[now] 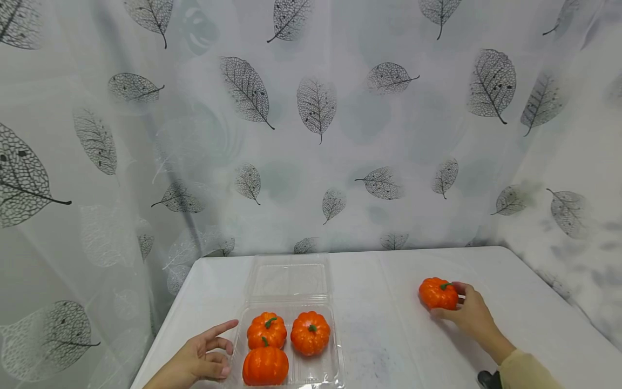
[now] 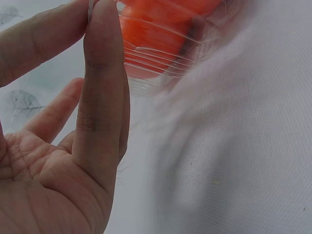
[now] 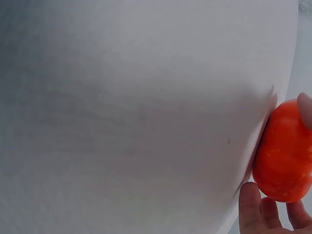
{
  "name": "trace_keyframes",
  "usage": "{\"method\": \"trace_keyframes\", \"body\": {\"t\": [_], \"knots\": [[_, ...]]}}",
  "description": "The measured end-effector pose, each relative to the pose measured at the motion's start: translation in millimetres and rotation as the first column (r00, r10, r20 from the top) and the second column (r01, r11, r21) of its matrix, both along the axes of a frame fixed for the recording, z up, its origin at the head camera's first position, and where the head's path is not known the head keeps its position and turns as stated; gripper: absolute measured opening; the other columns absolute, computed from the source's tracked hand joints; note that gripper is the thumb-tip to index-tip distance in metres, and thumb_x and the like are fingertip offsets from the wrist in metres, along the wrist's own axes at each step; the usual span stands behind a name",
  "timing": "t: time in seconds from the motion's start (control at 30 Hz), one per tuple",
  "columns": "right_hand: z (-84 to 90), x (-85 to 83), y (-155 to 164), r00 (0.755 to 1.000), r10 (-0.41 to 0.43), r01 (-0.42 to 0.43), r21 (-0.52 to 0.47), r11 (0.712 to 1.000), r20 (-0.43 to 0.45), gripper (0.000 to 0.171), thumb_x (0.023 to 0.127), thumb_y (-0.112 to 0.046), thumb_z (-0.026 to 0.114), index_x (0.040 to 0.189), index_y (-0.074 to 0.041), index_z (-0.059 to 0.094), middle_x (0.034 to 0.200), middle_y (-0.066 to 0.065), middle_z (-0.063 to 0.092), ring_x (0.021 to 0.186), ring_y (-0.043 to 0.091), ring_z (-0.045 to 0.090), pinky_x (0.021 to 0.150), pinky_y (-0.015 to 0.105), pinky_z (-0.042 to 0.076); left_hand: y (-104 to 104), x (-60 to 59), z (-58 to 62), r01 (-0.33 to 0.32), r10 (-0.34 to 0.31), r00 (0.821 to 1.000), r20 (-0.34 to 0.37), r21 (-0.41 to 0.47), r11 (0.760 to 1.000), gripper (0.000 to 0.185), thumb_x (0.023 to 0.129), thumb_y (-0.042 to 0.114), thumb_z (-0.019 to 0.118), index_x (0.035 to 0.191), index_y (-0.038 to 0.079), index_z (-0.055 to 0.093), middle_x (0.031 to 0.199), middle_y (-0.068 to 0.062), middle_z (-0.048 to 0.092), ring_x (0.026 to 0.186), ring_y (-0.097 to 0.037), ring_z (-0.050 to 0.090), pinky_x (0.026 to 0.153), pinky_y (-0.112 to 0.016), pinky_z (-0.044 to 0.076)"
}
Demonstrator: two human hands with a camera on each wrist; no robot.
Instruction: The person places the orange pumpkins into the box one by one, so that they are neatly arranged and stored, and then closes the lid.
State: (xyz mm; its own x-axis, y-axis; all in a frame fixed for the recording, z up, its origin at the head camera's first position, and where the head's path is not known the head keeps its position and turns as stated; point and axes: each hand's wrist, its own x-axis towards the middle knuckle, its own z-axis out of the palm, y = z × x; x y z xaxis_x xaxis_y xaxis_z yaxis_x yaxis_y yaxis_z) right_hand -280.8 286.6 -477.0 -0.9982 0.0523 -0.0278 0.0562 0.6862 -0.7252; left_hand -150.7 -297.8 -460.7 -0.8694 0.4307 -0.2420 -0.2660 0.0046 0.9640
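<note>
A clear plastic clamshell box [image 1: 316, 373] lies with its lid [image 1: 291, 275] folded back. Inside its base are three small orange toy pumpkins: one at back left [image 1: 267, 330], one at front left [image 1: 265, 366] and one on the right [image 1: 311, 333]. My left hand [image 1: 194, 359] is at the box's left side, pinching its thin rim between fingertips, with the index finger stretched out. Off to the right, my right hand [image 1: 468, 313] grips another orange pumpkin [image 1: 437, 293] with a green stem, thumb and fingers on opposite sides. That pumpkin [image 3: 282, 156] is at or just above the tabletop.
A white cloth covers the table [image 1: 379, 324]. Behind it hangs a pale curtain [image 1: 311, 162] printed with leaves, close to the back edge. Some small black object [image 1: 488, 379] shows by the right sleeve.
</note>
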Motion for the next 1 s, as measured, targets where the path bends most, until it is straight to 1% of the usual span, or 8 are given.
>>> {"method": "trace_keyframes", "body": {"t": [0.07,0.3,0.53,0.57,0.67,0.8,0.9,1.0], "knots": [[-0.3,0.5,-0.4,1.0,-0.009,0.009,-0.003,1.0,0.001,0.109,0.066,-0.044,0.079,0.137,0.012,0.018,0.132,0.033,0.027,0.113,0.046,0.037,0.091,0.056,0.036,-0.2,0.1,-0.4,0.009,-0.009,1.0,-0.01,0.002,1.0,0.073,0.087,-0.001,0.057,0.146,0.005,0.015,0.105,-0.013,0.05,0.073,-0.016,0.052,0.072,-0.027,0.048],[-0.8,1.7,-2.7,1.0,-0.012,0.012,-0.027,1.0,0.002,0.11,0.067,-0.047,0.078,0.137,0.012,0.017,0.132,0.033,0.026,0.113,0.046,0.037,0.091,0.056,0.036,0.4,0.1,0.8,-0.016,0.016,1.0,0.009,-0.01,1.0,0.073,0.086,0.001,0.059,0.146,0.007,0.017,0.105,-0.013,0.05,0.075,-0.017,0.055,0.071,-0.027,0.049],[-1.9,0.5,-8.4,1.0,0.006,-0.005,-0.042,0.999,0.025,0.109,0.066,-0.049,0.077,0.137,0.01,0.018,0.135,0.031,0.027,0.115,0.044,0.038,0.091,0.054,0.037,0.0,1.5,0.3,0.006,-0.006,1.0,-0.02,0.009,1.0,0.07,0.089,0.002,0.055,0.146,0.005,0.015,0.106,-0.015,0.048,0.087,-0.021,0.055,0.081,-0.043,0.048],[-1.9,1.0,-9.5,1.0,0.011,-0.01,-0.044,0.999,0.026,0.109,0.066,-0.049,0.077,0.137,0.01,0.018,0.135,0.031,0.028,0.115,0.044,0.038,0.091,0.054,0.037,0.0,1.6,0.1,0.008,-0.008,1.0,-0.024,0.008,1.0,0.07,0.089,0.002,0.055,0.146,0.005,0.015,0.106,-0.014,0.048,0.087,-0.022,0.056,0.081,-0.043,0.048],[-0.5,3.2,-14.3,0.999,0.032,-0.031,-0.058,0.998,0.024,0.107,0.067,-0.05,0.076,0.137,0.008,0.02,0.134,0.029,0.03,0.115,0.043,0.039,0.091,0.052,0.038,-0.5,1.0,-0.3,0.008,-0.008,0.999,-0.031,0.001,1.0,0.07,0.088,0.001,0.056,0.146,0.006,0.016,0.106,-0.014,0.049,0.083,-0.021,0.054,0.078,-0.039,0.049],[1.4,6.0,-22.8,0.997,0.079,-0.08,-0.087,0.993,-0.004,0.101,0.068,-0.047,0.076,0.136,0.006,0.024,0.133,0.026,0.034,0.113,0.04,0.044,0.089,0.047,0.042,-0.9,0.2,-0.7,0.01,-0.01,1.0,-0.029,-0.005,1.0,0.071,0.088,0.0,0.056,0.146,0.006,0.017,0.105,-0.014,0.05,0.077,-0.019,0.053,0.075,-0.032,0.049],[3.0,7.4,-30.6,0.992,0.124,-0.126,-0.118,0.985,-0.024,0.096,0.069,-0.043,0.077,0.136,0.005,0.027,0.132,0.024,0.036,0.112,0.038,0.047,0.086,0.042,0.046,-0.7,0.4,-0.9,0.012,-0.012,1.0,-0.029,-0.005,1.0,0.071,0.088,0.0,0.056,0.146,0.006,0.016,0.105,-0.015,0.05,0.079,-0.019,0.054,0.075,-0.033,0.049],[6.3,8.8,-40.5,0.987,0.156,-0.159,-0.149,0.976,-0.034,0.092,0.068,-0.04,0.078,0.134,0.004,0.031,0.131,0.023,0.04,0.11,0.035,0.049,0.084,0.038,0.047,-0.7,0.5,-0.8,0.006,-0.006,1.0,-0.021,-0.005,1.0,0.071,0.087,0.0,0.057,0.146,0.006,0.017,0.105,-0.014,0.05,0.076,-0.018,0.054,0.072,-0.029,0.049]]}}
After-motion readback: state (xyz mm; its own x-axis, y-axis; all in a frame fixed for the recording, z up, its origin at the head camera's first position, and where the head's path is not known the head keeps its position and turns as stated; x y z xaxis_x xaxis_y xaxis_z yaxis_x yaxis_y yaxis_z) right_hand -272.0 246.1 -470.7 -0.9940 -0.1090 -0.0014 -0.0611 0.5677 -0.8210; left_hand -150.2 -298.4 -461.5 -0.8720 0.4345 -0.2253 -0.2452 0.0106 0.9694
